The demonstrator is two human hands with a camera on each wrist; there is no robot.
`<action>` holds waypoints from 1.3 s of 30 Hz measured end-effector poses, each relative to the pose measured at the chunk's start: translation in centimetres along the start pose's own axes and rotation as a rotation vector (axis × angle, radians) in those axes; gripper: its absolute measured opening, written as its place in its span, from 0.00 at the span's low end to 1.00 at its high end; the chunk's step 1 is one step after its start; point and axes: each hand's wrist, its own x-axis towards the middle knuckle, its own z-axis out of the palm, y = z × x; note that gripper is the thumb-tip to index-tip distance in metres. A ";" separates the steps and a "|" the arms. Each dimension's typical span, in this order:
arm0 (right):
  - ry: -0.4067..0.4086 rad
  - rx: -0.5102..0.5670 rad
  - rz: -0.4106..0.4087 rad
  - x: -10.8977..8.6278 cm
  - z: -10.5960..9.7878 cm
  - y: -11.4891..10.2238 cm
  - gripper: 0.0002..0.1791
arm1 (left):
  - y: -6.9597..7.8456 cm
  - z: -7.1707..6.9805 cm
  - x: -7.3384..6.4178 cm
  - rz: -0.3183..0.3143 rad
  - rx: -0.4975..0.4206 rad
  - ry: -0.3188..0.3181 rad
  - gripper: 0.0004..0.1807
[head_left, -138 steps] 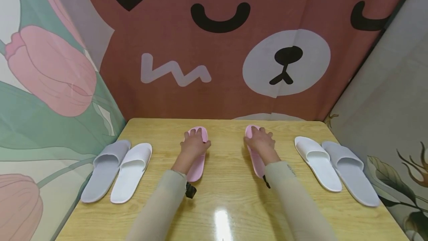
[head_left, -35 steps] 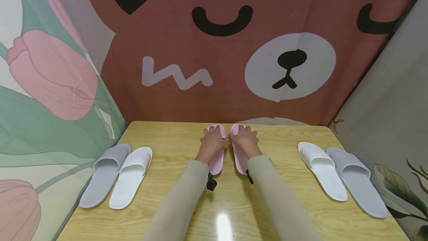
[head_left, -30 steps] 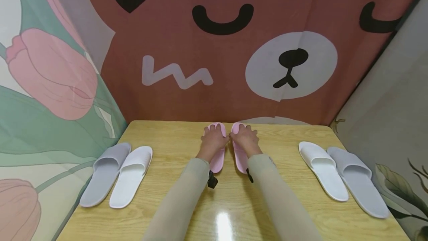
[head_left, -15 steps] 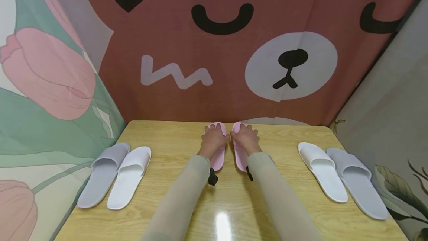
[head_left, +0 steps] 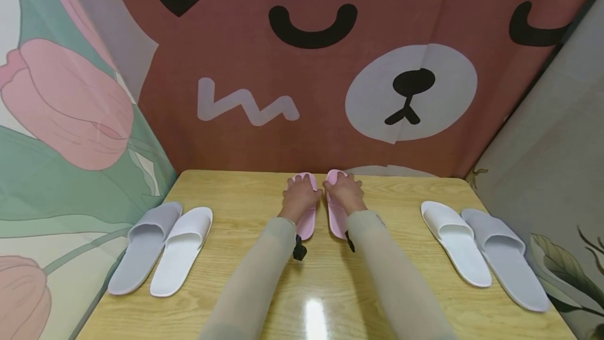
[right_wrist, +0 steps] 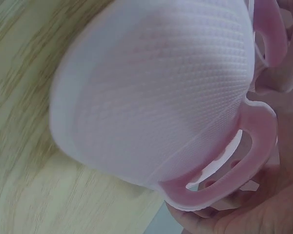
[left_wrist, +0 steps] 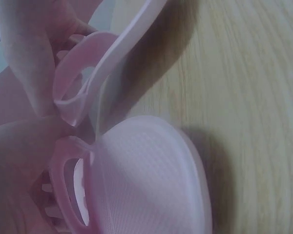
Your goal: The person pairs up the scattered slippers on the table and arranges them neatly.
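Near the back edge of the wooden table, two pink slippers lie almost side by side in the head view. My left hand (head_left: 300, 197) grips the left pink slipper (head_left: 308, 225) across its strap, thumb on the inner side. Over the strap of the right pink slipper (head_left: 337, 222), my right hand (head_left: 346, 193) holds on in the same way. The left wrist view shows the textured footbed of the left slipper (left_wrist: 151, 180) close to the other slipper's strap. In the right wrist view the right slipper (right_wrist: 156, 97) fills the middle. Both straps are mostly covered in the head view.
On the table (head_left: 264, 298), a grey slipper (head_left: 141, 256) and a white slipper (head_left: 179, 256) lie at the left. Another white slipper (head_left: 464, 253) and grey slipper (head_left: 514, 272) lie at the right. A bear-printed curtain (head_left: 236, 146) hangs behind the back edge.
Over the several seconds shown, both hands have brought the pink slippers from well apart to close together at the back middle. In the last second they have barely moved.
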 end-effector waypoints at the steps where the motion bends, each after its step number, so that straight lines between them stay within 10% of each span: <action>1: 0.002 0.001 0.001 0.1 0.1 -0.1 0.41 | 0.0 0.1 0.1 -0.001 0.004 -0.001 0.41; 39: 0.009 0.018 0.040 1.0 1.6 -0.4 0.42 | 0.1 0.7 0.6 0.008 0.024 0.017 0.40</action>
